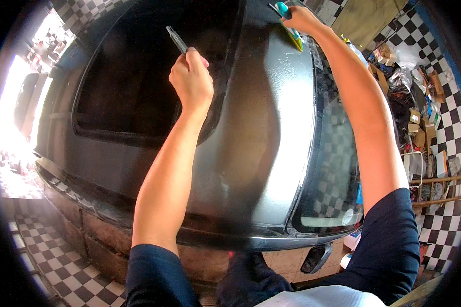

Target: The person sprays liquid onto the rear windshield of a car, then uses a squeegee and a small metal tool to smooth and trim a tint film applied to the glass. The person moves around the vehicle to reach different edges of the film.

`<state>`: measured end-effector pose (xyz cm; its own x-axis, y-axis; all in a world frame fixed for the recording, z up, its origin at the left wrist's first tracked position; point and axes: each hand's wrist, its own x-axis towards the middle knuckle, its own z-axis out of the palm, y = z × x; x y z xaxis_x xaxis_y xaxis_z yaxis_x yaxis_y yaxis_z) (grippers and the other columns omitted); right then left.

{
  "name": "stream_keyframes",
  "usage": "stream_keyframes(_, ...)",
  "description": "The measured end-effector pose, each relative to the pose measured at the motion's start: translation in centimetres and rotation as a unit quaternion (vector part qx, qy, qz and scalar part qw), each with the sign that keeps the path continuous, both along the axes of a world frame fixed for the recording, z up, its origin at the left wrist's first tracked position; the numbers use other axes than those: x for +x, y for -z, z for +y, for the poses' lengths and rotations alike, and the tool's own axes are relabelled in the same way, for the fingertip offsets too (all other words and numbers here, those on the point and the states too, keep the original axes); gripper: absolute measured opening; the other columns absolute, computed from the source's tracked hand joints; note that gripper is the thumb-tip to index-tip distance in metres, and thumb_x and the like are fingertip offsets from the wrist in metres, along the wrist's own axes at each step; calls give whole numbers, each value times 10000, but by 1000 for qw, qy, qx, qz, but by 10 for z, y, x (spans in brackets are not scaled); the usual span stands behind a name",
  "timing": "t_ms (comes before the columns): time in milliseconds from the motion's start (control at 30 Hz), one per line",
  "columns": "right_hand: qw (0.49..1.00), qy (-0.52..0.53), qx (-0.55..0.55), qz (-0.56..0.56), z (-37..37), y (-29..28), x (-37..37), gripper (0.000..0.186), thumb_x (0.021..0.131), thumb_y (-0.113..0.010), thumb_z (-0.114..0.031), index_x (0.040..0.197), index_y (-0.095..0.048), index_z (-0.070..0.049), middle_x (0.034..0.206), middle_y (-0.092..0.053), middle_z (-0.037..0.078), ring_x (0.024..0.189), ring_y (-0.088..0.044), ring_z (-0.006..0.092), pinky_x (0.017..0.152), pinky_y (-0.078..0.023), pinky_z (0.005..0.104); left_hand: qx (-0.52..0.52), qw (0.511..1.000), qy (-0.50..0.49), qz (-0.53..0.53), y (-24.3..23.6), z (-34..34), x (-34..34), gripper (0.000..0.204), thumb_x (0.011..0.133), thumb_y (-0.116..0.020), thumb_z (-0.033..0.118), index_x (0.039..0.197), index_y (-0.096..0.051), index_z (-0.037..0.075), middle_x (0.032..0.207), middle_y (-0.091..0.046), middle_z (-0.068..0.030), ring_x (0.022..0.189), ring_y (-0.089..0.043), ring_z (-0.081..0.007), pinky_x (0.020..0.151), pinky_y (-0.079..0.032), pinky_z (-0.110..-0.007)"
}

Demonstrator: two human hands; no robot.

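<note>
My left hand (192, 82) is closed around a slim, flat grey tool (176, 40) whose exact kind I cannot make out. It is raised over the dark glass panel (133, 77) of a car roof. Stretched out to the far right, my right hand (303, 20) grips a squeegee (295, 38) with a teal handle and a yellow-green edge. The squeegee is at the far part of the silver-grey roof (261, 148), where water drops (287, 71) show on the surface. A dark strip lies beside the handle, partly hidden.
The windshield (328, 189) slopes down on the right, reflecting a checkered pattern. Below it, a side mirror (316, 257) juts out near my body. Boxes, plastic bags and other clutter (420, 112) lie against the checkered tiles at the right. Bright daylight enters at the left.
</note>
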<state>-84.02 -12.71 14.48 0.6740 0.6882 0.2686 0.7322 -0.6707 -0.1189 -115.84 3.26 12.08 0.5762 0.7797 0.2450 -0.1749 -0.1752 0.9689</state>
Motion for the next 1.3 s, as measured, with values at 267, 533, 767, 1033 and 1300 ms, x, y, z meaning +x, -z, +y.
stream_keyframes(267,995,-41,88,-5,-7,-23,-20,371,711,-674,-243,1029,-643,-55,859,-659,172,768,-639,256,716,-496,363,-22,1000,-2,0,-2,-2,-2,372,907,-417,261,624,-502,35,499,-492,-44,416,-481,-113,418,-370,-264)
stream_keyframes(533,995,68,66,35,-6,2,-27,441,719,-712,-285,1089,-643,-54,886,-677,134,808,-647,219,752,-488,346,-10,1000,4,-4,1,6,-5,383,931,-413,268,626,-486,50,507,-469,-34,431,-454,-116,443,-358,-270)
stream_keyframes(767,987,0,93,133,-9,-12,-39,413,718,-702,-300,1017,-654,-19,860,-677,116,778,-650,197,719,-501,341,-8,1000,-8,0,-5,2,-6,381,924,-416,269,623,-485,45,509,-469,-35,432,-456,-125,446,-353,-281)
stream_keyframes(1033,995,31,91,11,-26,-6,-3,462,706,-719,-341,1023,-640,-15,832,-666,115,673,-643,171,611,-528,334,-3,1000,-2,7,-1,-2,-2,373,926,-415,270,634,-491,50,512,-470,-35,439,-462,-123,447,-355,-279)
stream_keyframes(1300,979,110,88,146,-28,-9,-25,511,720,-714,-339,1112,-608,-29,826,-672,105,677,-638,173,693,-529,331,-23,1000,11,-3,0,4,-2,367,927,-423,272,636,-490,59,521,-466,-25,442,-460,-119,448,-359,-275)
